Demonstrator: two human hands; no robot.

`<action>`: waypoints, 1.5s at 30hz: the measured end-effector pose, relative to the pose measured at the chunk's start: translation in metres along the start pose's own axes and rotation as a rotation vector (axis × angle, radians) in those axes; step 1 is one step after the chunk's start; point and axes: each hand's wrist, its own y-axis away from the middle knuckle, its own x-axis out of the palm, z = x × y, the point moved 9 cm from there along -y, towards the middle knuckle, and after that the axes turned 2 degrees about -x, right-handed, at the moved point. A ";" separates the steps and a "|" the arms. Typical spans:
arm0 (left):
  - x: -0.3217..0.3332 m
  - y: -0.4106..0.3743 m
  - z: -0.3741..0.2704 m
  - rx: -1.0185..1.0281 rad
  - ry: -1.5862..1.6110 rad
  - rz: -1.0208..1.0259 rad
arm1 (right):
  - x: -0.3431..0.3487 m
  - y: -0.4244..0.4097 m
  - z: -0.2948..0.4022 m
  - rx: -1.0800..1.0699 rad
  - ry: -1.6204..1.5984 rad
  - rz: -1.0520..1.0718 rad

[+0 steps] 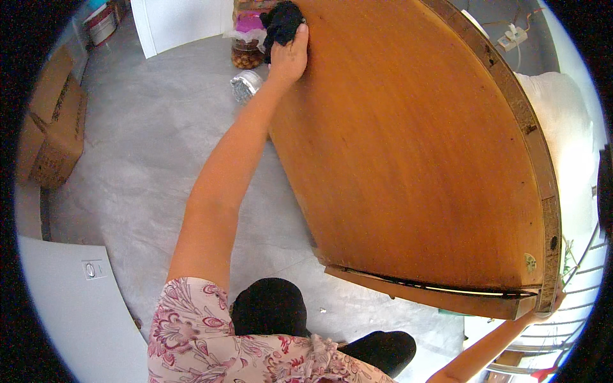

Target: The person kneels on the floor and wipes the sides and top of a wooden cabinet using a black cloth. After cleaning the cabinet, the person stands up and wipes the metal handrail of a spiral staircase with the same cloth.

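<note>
A large varnished wooden panel, apparently one side of a piece of furniture (pixel 412 153), fills the middle and right of the head view. Near its far left edge, my left hand (pixel 289 60) is closed on a bunched black cloth (pixel 283 24), which lies against the wood. My right hand (pixel 548 311) is at the near right corner, by the end of the frame strip; its fingers are largely hidden behind the wood. Along the near edge runs a wooden rail (pixel 426 294) with a narrow gap beside it.
Beside the panel's far left edge stand a jar of round brown things (pixel 246 53) and a foil-covered round object (pixel 246 86). A cardboard box (pixel 60 129) is at left, a white cabinet (pixel 81 287) at lower left. A power strip (pixel 512 38) lies beyond the panel.
</note>
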 end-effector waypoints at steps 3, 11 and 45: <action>0.004 0.015 0.008 -0.162 0.034 0.010 | 0.000 -0.006 0.003 -0.010 0.031 0.082; 0.002 0.109 -0.034 -0.156 0.222 0.016 | -0.001 -0.018 -0.019 0.223 -0.294 0.003; -0.013 0.121 0.145 -0.572 -0.220 0.291 | 0.067 0.034 0.090 0.208 -0.202 -0.377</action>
